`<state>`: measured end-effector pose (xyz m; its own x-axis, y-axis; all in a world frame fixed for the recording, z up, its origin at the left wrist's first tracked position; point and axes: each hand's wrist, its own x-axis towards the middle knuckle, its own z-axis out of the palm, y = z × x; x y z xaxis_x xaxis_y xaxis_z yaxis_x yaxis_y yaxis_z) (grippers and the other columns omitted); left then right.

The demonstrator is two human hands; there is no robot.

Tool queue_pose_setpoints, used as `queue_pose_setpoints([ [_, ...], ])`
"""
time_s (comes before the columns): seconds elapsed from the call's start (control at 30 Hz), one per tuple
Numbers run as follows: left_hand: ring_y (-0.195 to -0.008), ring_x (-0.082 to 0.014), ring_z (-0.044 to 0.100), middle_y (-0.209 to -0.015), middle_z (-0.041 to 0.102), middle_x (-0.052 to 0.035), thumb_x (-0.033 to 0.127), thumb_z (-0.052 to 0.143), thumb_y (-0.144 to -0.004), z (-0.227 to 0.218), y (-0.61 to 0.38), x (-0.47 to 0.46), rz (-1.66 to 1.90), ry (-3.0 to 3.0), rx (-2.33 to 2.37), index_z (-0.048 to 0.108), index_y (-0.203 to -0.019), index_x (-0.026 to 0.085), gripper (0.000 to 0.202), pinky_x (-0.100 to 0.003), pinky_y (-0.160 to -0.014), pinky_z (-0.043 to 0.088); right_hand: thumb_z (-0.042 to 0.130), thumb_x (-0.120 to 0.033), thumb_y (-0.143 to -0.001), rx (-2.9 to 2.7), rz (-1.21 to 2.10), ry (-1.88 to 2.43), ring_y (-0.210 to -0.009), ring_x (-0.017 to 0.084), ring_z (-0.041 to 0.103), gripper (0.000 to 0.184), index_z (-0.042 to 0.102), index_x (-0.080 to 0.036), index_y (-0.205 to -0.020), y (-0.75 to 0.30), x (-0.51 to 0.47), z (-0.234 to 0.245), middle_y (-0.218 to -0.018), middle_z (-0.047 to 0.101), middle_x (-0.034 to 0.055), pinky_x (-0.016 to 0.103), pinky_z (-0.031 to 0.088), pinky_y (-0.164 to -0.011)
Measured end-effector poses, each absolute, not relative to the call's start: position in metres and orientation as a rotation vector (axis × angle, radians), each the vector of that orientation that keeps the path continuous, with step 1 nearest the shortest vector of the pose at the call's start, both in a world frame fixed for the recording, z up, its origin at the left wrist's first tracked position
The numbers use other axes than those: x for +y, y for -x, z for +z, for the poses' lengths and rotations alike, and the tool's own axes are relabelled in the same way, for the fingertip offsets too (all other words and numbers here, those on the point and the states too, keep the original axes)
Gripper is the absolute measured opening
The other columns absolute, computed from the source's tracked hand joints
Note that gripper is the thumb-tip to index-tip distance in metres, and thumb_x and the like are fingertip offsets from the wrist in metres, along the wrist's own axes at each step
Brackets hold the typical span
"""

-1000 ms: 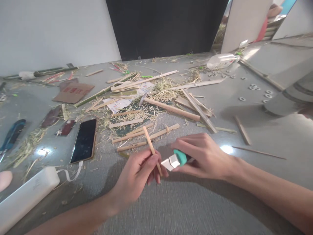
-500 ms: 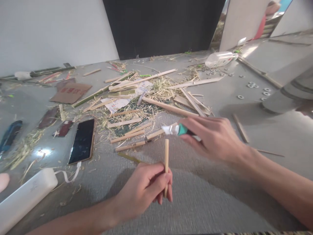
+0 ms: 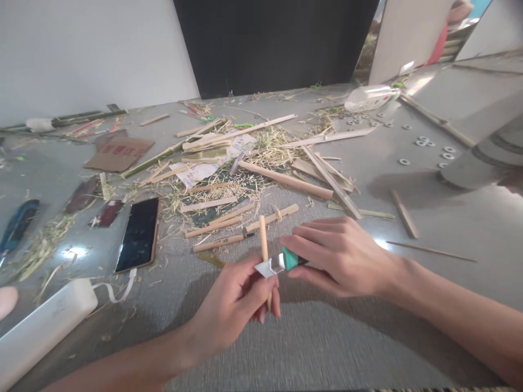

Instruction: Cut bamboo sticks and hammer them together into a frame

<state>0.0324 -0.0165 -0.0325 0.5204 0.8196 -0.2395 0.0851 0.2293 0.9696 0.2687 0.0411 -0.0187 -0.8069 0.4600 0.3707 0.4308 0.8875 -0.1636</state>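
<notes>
Near the front middle of the table, my left hand [image 3: 241, 299] pinches a short, pale bamboo stick [image 3: 263, 237] between thumb and fingers, nearly upright and leaning a little left. My right hand [image 3: 335, 253] is wrapped round a utility knife [image 3: 289, 258] with a green collar. Its blade points left and lies across the stick just above my left thumb; whether it cuts into the wood I cannot tell. Just beyond the stick lie a wooden piece [image 3: 272, 219] with a curled shaving and a dark-tipped stick [image 3: 223, 243].
Shavings [image 3: 269, 147], split bamboo strips and a hammer [image 3: 286, 179] cover the middle. At left are a phone [image 3: 138, 234] cabled to a white power bank [image 3: 49, 326] and a blue-handled tool [image 3: 18, 226]. White rings [image 3: 425, 142], a clear bottle [image 3: 371, 98] and a grey cylinder [image 3: 482, 160] stand or lie right.
My right hand has brought the knife down and slightly left, from above the stick's top to its lower part. The stick, in my left hand, has shifted left and tilted left.
</notes>
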Motion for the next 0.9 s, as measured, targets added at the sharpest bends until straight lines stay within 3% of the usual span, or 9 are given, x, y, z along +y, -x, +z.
queue_pose_setpoints([
  [0.2,-0.053,-0.0068,0.05,-0.067,0.067,-0.001,0.035,0.047,-0.105,-0.029,-0.033,-0.017,0.594,-1.272,0.926,0.057,-0.085,0.017,0.03,-0.018,-0.051,0.041,0.043,-0.046,-0.106,-2.563,-0.1,0.803,-0.063,0.015,0.054,0.036,0.063,-0.016,-0.102,-0.278,0.05,-0.013,-0.077,0.064,0.0037,0.031,0.033,-0.057],
  [0.4,-0.051,-0.0062,0.05,-0.067,0.068,-0.0024,0.033,0.052,-0.103,-0.031,-0.035,-0.023,0.475,-1.216,0.809,0.06,-0.084,0.016,0.026,-0.016,-0.049,0.041,0.045,-0.038,-0.105,-2.207,-0.256,1.309,-0.049,0.011,0.042,0.028,0.062,-0.018,-0.096,-0.297,0.068,-0.008,-0.067,0.06,0.001,0.028,0.025,-0.047],
  [0.57,-0.048,-0.0064,0.05,-0.062,0.065,0.0007,0.042,0.05,-0.104,-0.035,-0.029,-0.009,0.695,-1.136,0.936,0.059,-0.089,0.017,0.031,-0.016,-0.046,0.04,0.046,-0.037,-0.106,-2.388,0.014,0.95,-0.055,0.012,0.049,0.023,0.058,-0.018,-0.103,-0.284,0.056,-0.016,-0.075,0.062,0.0016,0.028,0.031,-0.052],
  [0.9,-0.051,-0.0053,0.049,-0.065,0.065,0.0011,0.038,0.051,-0.105,-0.034,-0.03,-0.014,0.692,-1.205,0.849,0.059,-0.089,0.017,0.028,-0.016,-0.048,0.04,0.042,-0.047,-0.106,-2.6,0.108,0.694,-0.064,0.017,0.052,0.036,0.059,-0.015,-0.108,-0.269,0.042,-0.018,-0.077,0.061,0.0026,0.032,0.035,-0.06],
])
